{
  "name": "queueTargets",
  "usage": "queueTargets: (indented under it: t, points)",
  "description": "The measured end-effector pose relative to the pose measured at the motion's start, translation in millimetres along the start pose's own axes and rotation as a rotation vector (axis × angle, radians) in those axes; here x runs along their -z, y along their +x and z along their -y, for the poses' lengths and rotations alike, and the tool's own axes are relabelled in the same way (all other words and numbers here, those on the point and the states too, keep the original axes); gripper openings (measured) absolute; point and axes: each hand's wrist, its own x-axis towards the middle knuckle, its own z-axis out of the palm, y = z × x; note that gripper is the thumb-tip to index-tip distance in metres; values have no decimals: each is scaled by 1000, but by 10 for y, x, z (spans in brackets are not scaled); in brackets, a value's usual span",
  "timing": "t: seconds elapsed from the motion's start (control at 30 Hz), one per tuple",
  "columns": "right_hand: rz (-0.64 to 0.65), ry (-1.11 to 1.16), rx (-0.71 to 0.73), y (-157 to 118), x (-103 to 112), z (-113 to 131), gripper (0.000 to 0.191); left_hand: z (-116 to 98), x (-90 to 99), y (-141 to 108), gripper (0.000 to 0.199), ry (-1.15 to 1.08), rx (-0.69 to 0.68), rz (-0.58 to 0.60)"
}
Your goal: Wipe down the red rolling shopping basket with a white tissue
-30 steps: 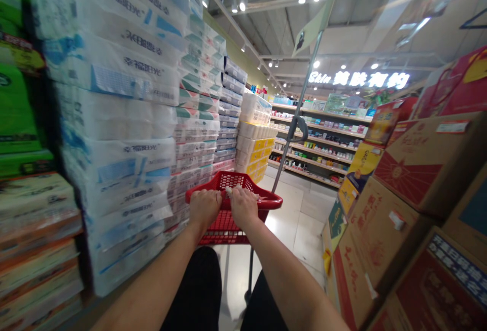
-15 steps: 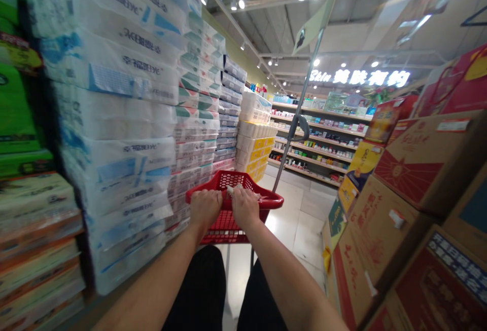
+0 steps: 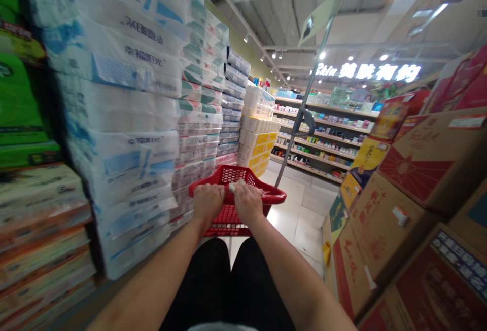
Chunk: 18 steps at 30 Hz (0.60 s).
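The [image 3: 228, 224] red plastic cart has mesh sides, and its long axis points ahead down the aisle. The left hand [image 3: 207, 204] and right hand [image 3: 248, 204] sit side by side on its near rim, fingers [image 3: 243, 194] curled shut over it, a crumpled white scrap [image 3: 239, 186] just between them. Wrapped paper-roll stacks [image 3: 122, 118] stand close on the left, cardboard cartons [image 3: 384, 224] on the right, with open tile floor [image 3: 300, 219] ahead.

Tiled store floor [image 3: 304, 229], cardboard cartons [image 3: 380, 234] stacked on it, back shelving [image 3: 308, 168] lined with packaged goods [image 3: 323, 149]

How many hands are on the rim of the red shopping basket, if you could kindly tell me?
2: the left hand grips the near rim of the red shopping basket, and the right hand grips the same rim just beside it.
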Motion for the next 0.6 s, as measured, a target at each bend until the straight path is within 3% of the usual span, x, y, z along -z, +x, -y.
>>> queueTargets:
  t: [0.1,0.33,0.5,0.6]
  points:
    - [87,27,-7,82,66,-90,28,18,-46,25,45,12,1,-30]
    - [447,126,-285,489,49,-508,46,82,-263,153,39,28,26,-88]
    - [440,125,-351,562,-61,-585,47,155,-399,245,31,52,-15,-105]
    - [404,136,-290,545,-118,-602,40,203,-482,285,30,65,-32,-138]
